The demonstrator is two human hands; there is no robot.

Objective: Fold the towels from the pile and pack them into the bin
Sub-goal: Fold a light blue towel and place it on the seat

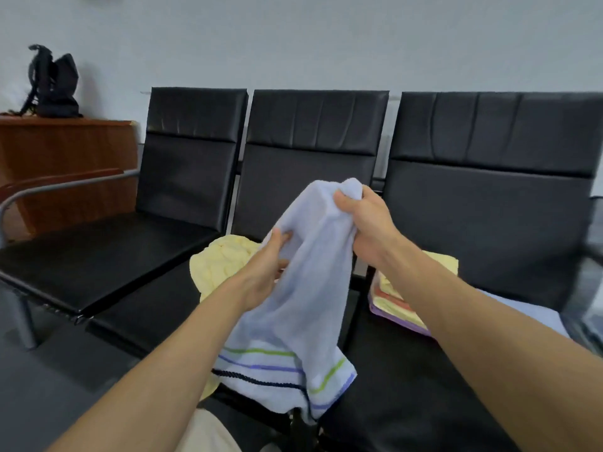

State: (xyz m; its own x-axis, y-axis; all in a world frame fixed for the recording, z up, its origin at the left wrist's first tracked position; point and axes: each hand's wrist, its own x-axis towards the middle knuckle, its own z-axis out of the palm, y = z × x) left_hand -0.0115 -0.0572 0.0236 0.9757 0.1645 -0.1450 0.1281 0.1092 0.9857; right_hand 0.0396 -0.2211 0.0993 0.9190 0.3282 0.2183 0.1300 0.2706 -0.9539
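The right hand (362, 220) is gripping the top corner of a pale blue terry towel with green, blue and navy stripes (303, 288), holding it above black padded seats (424, 386), while the left hand (264, 272) is pinching its edge lower down. A crumpled yellow towel (225, 262) is lying on the middle seat behind.

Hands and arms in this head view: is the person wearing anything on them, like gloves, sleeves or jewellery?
Nothing shows. The left hand and right hand are bare, with no gloves, rings or watch visible; the left forearm and right forearm show no sleeve.
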